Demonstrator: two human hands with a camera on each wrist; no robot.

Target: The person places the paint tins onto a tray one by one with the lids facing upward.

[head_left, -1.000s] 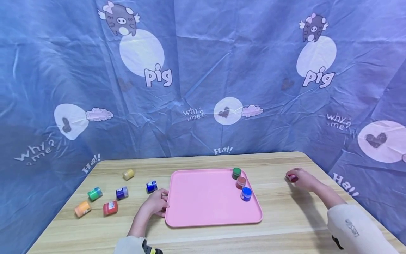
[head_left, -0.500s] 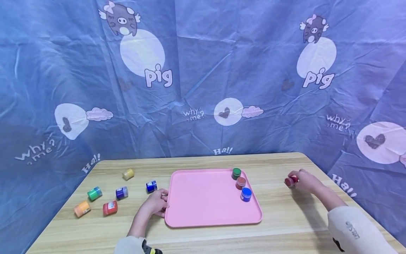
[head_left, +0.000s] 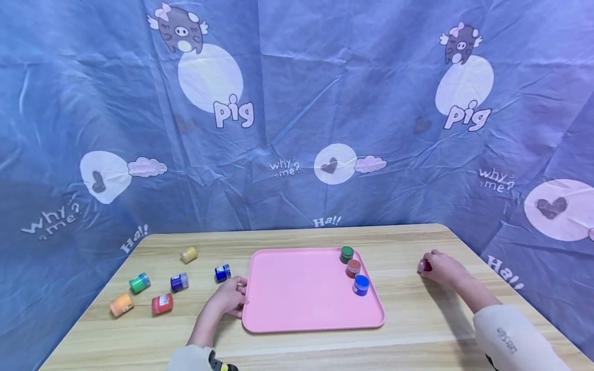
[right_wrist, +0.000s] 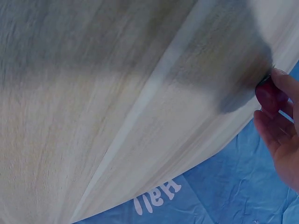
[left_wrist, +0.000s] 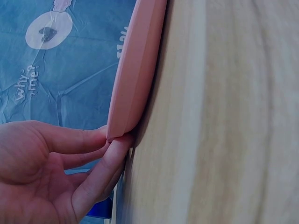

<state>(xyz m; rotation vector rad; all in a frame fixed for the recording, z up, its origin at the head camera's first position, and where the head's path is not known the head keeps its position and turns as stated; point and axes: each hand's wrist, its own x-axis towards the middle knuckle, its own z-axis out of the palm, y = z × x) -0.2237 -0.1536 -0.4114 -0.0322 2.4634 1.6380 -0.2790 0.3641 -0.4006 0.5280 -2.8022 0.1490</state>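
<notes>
My left hand (head_left: 226,297) pinches the left rim of a pink tray (head_left: 297,293), thumb and fingers at its edge. In the left wrist view, thumb and forefinger meet at the tray (left_wrist: 136,70) wall, close to the wooden table. Over on the right, my right hand (head_left: 445,269) holds a small dark red paint jar (head_left: 424,266) between thumb and fingers. The right wrist view shows this jar (right_wrist: 270,94) close over the table, partly covered by the fingers. Along the tray's right side stand a green paint jar (head_left: 346,254), a reddish-brown one (head_left: 353,268) and a blue one (head_left: 361,285).
Left of the tray, several paint jars lie on their sides: yellow (head_left: 188,254), green (head_left: 139,283), orange (head_left: 121,305), red (head_left: 162,304), purple-blue (head_left: 179,281) and dark blue (head_left: 223,273), the last beside my left hand. A blue printed curtain (head_left: 297,103) hangs behind the wooden table (head_left: 334,350).
My right hand has turned the dark red jar in its fingers and shifted slightly toward me. My left hand, the tray and the other jars stay in place.
</notes>
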